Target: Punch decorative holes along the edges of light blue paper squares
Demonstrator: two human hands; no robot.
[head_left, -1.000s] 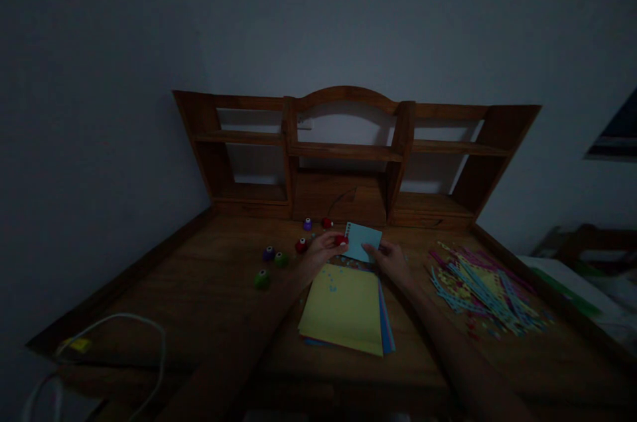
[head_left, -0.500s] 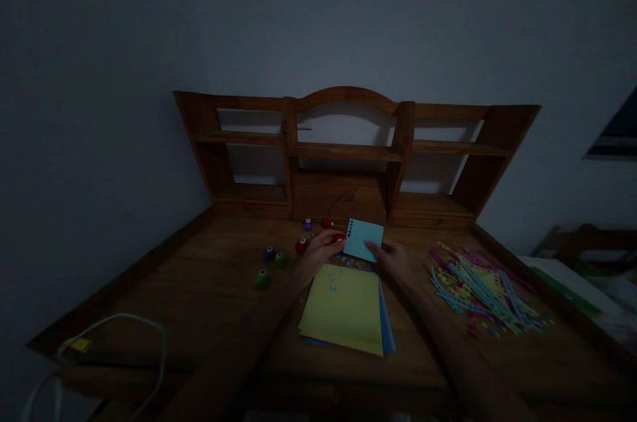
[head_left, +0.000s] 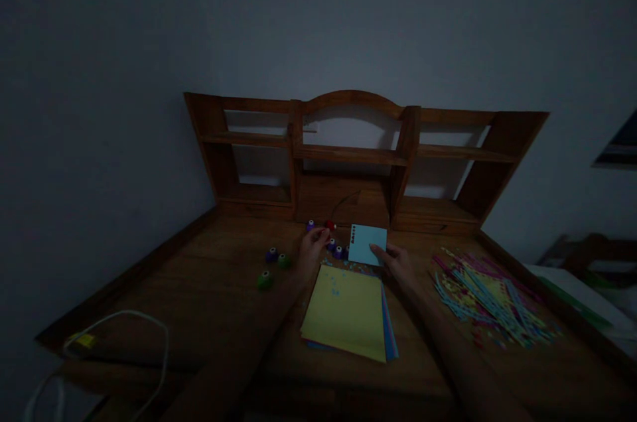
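My right hand (head_left: pixel 397 261) pinches a light blue square of paper (head_left: pixel 367 245), thumb on top. Small holes run down the paper's upper left edge. To its left, my left hand (head_left: pixel 312 247) is closed; a bit of red at its fingertips looks like the red paper punch, mostly hidden. Purple punches (head_left: pixel 338 252) stand between the hands, one partly behind the blue paper. A red punch (head_left: pixel 330 225) and a purple punch (head_left: pixel 310 225) sit farther back. Below the hands lies a stack of coloured paper (head_left: pixel 346 312), yellow on top, with blue scraps on it.
Left of my hands stand a dark purple punch (head_left: pixel 271 255) and green punches (head_left: pixel 265 281). A heap of coloured paper strips (head_left: pixel 490 299) covers the desk's right side. A wooden shelf (head_left: pixel 351 155) rises at the back. A white cable (head_left: pixel 166 349) hangs at the front left.
My left hand has moved left, away from the blue paper, uncovering purple punches. The red punch has left the paper's edge. My right hand still holds the paper, now showing a row of holes.
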